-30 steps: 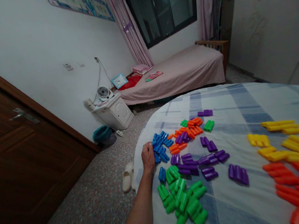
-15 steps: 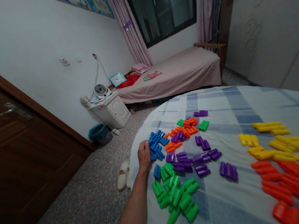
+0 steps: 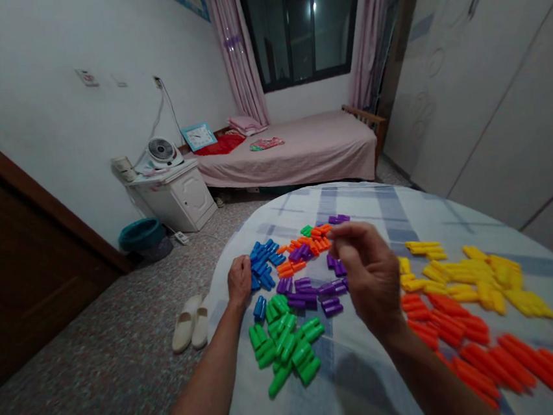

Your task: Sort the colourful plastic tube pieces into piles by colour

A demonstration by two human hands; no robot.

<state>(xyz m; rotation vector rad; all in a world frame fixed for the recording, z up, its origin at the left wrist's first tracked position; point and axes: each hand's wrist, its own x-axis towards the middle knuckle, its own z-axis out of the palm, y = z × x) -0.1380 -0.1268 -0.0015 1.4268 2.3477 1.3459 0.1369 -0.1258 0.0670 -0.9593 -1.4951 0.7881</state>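
Hovering above the tabletop [image 3: 424, 213], the curled right hand [image 3: 372, 283], grip unclear, has orange plastic tube pieces [image 3: 315, 247] at its ten o'clock; the curled left hand [image 3: 240, 279], contents hidden, flanks blue pieces [image 3: 261, 254] at two o'clock. Picking seems underway, calling for light pinching.

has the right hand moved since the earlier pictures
Yes, into view over the tablecloth. Absent from both earlier pictures, the right hand now shows between the purple pieces and the yellow pieces; its path isn't shown.
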